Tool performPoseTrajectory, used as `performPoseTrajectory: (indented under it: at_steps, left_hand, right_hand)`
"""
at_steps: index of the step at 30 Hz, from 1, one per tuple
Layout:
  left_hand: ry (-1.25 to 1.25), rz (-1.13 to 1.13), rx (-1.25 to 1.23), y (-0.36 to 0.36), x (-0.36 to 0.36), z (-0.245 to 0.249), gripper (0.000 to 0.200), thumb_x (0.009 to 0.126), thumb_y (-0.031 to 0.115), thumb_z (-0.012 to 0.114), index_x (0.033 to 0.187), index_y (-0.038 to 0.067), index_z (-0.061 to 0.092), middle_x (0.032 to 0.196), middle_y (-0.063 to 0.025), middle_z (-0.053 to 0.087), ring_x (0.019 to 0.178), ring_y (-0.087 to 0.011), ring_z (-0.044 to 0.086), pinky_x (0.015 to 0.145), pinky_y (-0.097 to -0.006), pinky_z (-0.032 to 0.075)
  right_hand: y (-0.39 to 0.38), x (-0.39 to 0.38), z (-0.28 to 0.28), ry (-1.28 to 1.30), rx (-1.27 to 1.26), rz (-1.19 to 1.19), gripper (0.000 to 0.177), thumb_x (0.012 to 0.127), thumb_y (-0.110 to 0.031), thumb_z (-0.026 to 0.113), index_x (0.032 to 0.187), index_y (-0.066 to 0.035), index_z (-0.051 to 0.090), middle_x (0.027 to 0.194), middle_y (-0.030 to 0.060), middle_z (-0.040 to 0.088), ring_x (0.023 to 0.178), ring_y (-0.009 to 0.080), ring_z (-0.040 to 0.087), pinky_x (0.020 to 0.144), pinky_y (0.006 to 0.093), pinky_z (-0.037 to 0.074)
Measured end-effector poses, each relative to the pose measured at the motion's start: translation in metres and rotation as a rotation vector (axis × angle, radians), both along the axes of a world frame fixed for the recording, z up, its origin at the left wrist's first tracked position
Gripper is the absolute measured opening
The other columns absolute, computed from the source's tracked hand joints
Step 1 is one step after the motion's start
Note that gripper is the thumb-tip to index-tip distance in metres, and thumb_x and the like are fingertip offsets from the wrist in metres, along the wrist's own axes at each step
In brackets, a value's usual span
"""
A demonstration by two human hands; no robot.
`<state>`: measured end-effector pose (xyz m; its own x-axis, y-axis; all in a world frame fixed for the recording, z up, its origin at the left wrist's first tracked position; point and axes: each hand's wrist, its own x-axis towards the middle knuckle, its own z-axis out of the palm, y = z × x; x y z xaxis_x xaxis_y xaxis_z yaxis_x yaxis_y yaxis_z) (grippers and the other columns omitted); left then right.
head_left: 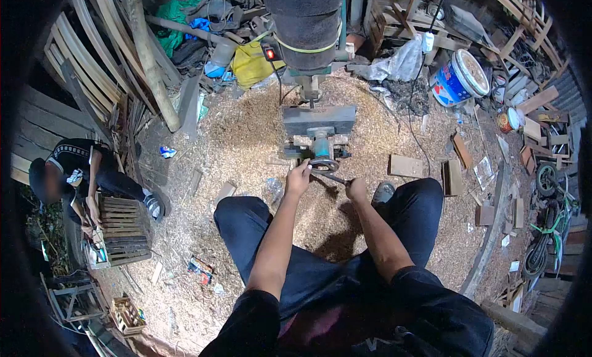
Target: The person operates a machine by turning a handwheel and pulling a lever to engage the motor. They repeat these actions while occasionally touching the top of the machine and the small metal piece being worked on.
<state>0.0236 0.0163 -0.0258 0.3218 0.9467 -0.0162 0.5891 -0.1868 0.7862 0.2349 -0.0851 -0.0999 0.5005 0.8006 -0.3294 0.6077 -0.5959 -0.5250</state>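
My left hand is closed at the left rim of a small dark handwheel on the front of a floor-standing machine. My right hand is wrapped round the near end of a dark rod, which slants up and left toward the wheel. Behind the wheel sits a teal-painted housing under a flat dark metal worktable. Above that table hang the machine's spindle and its large dark cylindrical motor.
Wood shavings cover the floor. A seated person works at a slatted wooden piece on the left. Wood blocks, a paint bucket, a cable and a small bike are on the right.
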Motion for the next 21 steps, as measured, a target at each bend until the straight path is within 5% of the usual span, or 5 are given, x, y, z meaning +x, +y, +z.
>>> performPoseTrajectory:
  at_steps: [4, 7, 21]
  left_hand:
    - [-0.028, 0.043, -0.022, -0.001, 0.004, 0.003, 0.031, 0.095, 0.023, 0.061, 0.124, 0.012, 0.066, 0.090, -0.0257, 0.068, 0.083, -0.0346, 0.071, 0.073, -0.0398, 0.054]
    - [0.015, 0.053, -0.085, -0.001, 0.004, 0.004, 0.032, 0.096, 0.031, 0.061, 0.124, 0.019, 0.066, 0.098, -0.0243, 0.068, 0.091, -0.0408, 0.067, 0.078, -0.0447, 0.054]
    - [-0.032, 0.061, -0.077, -0.003, 0.008, 0.004, 0.030, 0.095, 0.026, 0.063, 0.124, 0.017, 0.067, 0.102, -0.0245, 0.067, 0.092, -0.0384, 0.069, 0.078, -0.0421, 0.053]
  right_hand:
    - [-0.002, 0.001, 0.003, -0.029, -0.030, 0.010, 0.025, 0.084, -0.020, 0.071, 0.082, 0.005, 0.071, 0.081, 0.0278, 0.067, 0.079, 0.0448, 0.067, 0.073, 0.0510, 0.053]
    - [0.000, 0.002, -0.018, -0.023, 0.008, -0.036, 0.026, 0.084, -0.021, 0.071, 0.081, 0.005, 0.071, 0.080, 0.0278, 0.067, 0.080, 0.0440, 0.067, 0.074, 0.0508, 0.053]
    - [0.000, 0.010, -0.018, 0.030, -0.073, -0.056, 0.029, 0.086, -0.024, 0.070, 0.078, 0.004, 0.072, 0.080, 0.0267, 0.068, 0.078, 0.0439, 0.067, 0.070, 0.0484, 0.053]
